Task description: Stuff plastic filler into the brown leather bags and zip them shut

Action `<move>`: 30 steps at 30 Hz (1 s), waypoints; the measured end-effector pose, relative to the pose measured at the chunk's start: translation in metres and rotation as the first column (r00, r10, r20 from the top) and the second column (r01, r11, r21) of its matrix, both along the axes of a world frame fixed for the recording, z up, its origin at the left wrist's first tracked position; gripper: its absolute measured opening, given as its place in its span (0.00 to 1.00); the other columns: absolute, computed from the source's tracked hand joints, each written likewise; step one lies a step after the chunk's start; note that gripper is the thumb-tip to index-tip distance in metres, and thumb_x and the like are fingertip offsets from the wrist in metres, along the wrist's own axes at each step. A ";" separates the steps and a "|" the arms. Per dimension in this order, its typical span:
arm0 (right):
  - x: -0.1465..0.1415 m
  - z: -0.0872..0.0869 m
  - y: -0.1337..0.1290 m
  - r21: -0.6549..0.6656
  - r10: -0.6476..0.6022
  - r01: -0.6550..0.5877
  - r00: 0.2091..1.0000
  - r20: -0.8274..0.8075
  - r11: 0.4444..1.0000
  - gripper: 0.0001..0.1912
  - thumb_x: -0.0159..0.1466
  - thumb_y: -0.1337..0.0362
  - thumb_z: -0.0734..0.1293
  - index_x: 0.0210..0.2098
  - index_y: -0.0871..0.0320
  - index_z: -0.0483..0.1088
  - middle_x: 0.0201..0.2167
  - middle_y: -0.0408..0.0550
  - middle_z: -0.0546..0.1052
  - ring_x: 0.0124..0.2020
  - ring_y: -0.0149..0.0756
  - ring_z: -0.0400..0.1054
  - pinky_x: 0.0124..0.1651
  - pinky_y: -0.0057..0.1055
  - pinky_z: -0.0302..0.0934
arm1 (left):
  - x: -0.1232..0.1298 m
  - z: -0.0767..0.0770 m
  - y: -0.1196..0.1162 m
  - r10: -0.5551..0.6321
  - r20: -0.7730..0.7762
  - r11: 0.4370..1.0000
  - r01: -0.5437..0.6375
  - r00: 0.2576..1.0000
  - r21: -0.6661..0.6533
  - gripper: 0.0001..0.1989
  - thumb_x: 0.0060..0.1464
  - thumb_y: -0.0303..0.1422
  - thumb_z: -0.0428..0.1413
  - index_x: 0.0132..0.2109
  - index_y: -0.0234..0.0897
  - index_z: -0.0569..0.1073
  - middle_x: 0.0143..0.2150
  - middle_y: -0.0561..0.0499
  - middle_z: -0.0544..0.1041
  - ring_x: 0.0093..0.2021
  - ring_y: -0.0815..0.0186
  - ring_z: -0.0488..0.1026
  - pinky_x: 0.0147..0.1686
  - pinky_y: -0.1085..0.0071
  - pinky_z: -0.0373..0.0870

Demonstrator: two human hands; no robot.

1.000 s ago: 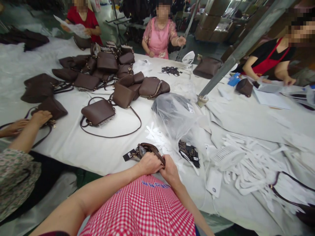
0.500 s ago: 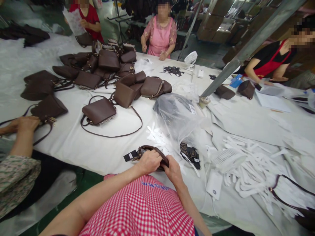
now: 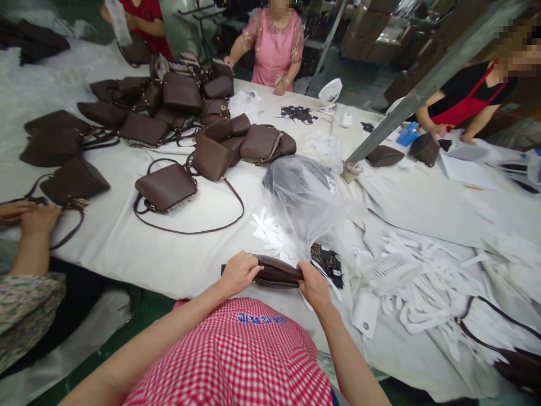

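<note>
A dark brown handbag (image 3: 279, 273) is held close in front of the red checked apron, its narrow top turned up toward me. My left hand (image 3: 242, 273) is closed on one end of it, fingers bent over the rim. At the opposite end my right hand (image 3: 311, 282) grips the bag between thumb and fingers. A bit of a black tag shows just left of my left hand. Beyond the bag lie white paper strips (image 3: 270, 234). Black tags with gold print (image 3: 327, 264) lie to the right of it.
A clear plastic bag (image 3: 302, 197) with dark contents sits ahead. Brown handbags (image 3: 164, 180) are heaped left and beyond. A slanted metal post (image 3: 393, 124) rises from the table. White strips (image 3: 426, 293) and a white fan (image 3: 391, 270) lie right. A co-worker's hands (image 3: 34, 217) work at left.
My left hand has drawn back from the bag's opening to its left end. My right hand has shifted right, and the bag is now stretched level between both hands.
</note>
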State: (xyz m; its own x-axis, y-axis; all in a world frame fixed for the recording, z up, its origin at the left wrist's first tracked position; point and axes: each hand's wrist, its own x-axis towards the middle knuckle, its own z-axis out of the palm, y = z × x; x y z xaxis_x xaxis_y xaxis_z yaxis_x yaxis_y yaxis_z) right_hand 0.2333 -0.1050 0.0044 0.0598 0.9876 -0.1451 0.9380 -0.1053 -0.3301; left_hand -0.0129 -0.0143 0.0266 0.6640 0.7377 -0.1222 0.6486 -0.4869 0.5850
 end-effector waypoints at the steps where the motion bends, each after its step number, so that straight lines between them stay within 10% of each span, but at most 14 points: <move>1: -0.005 0.006 0.004 0.034 0.001 -0.004 0.997 0.083 0.999 0.13 0.55 0.76 0.60 0.38 0.59 0.69 0.35 0.53 0.73 0.36 0.42 0.66 0.38 0.33 0.57 | -0.001 -0.002 0.002 -0.005 0.047 1.000 0.006 0.999 -0.029 0.16 0.63 0.36 0.48 0.28 0.37 0.69 0.29 0.51 0.71 0.34 0.65 0.66 0.37 0.69 0.61; 6: -0.058 0.032 0.011 0.192 0.066 -0.094 0.987 0.147 0.977 0.24 0.61 0.70 0.64 0.57 0.58 0.64 0.48 0.58 0.69 0.44 0.46 0.64 0.44 0.37 0.60 | -0.015 -0.011 0.008 -0.048 0.330 0.968 0.125 0.943 -0.216 0.09 0.57 0.32 0.55 0.29 0.36 0.69 0.30 0.52 0.70 0.35 0.66 0.66 0.39 0.70 0.63; 9: -0.090 0.031 0.011 0.196 0.134 -0.135 0.991 0.018 0.971 0.19 0.65 0.64 0.63 0.54 0.59 0.68 0.38 0.53 0.69 0.39 0.41 0.65 0.40 0.33 0.62 | -0.026 -0.021 0.009 0.181 0.448 0.911 0.022 0.876 -0.411 0.02 0.54 0.29 0.55 0.34 0.36 0.70 0.33 0.52 0.69 0.35 0.67 0.66 0.37 0.71 0.65; 17: -0.102 0.004 0.012 0.386 0.067 -0.014 0.990 -0.123 0.923 0.16 0.69 0.69 0.55 0.45 0.58 0.73 0.37 0.54 0.74 0.39 0.39 0.68 0.45 0.36 0.64 | -0.031 -0.056 0.033 0.521 0.455 0.538 0.135 0.723 -0.832 0.11 0.48 0.34 0.61 0.37 0.32 0.74 0.35 0.51 0.73 0.34 0.68 0.70 0.39 0.69 0.67; 24: -0.102 0.010 0.004 0.131 -0.284 0.423 0.776 -0.562 0.896 0.09 0.66 0.65 0.60 0.39 0.57 0.72 0.35 0.49 0.78 0.37 0.37 0.72 0.42 0.32 0.65 | -0.023 -0.066 0.050 0.404 0.490 0.413 0.324 0.772 -0.851 0.18 0.45 0.34 0.64 0.44 0.33 0.73 0.30 0.55 0.69 0.31 0.71 0.65 0.33 0.74 0.61; 30: -0.086 0.014 0.002 -0.097 -0.360 0.409 0.638 -0.681 0.908 0.07 0.63 0.64 0.62 0.33 0.57 0.72 0.27 0.44 0.76 0.30 0.34 0.70 0.36 0.29 0.64 | -0.003 -0.060 0.043 0.171 0.549 0.490 0.412 0.818 -0.768 0.18 0.49 0.35 0.61 0.48 0.34 0.71 0.27 0.59 0.60 0.26 0.72 0.57 0.27 0.75 0.55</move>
State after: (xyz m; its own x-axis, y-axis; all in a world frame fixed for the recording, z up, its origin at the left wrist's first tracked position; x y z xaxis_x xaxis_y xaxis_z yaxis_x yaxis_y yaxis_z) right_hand 0.1477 -0.1033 0.0181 0.3469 0.9061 -0.2420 0.3395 -0.3619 -0.8682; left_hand -0.0160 0.0287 -0.0338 0.8964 0.3709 -0.2428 0.0958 0.3726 0.9230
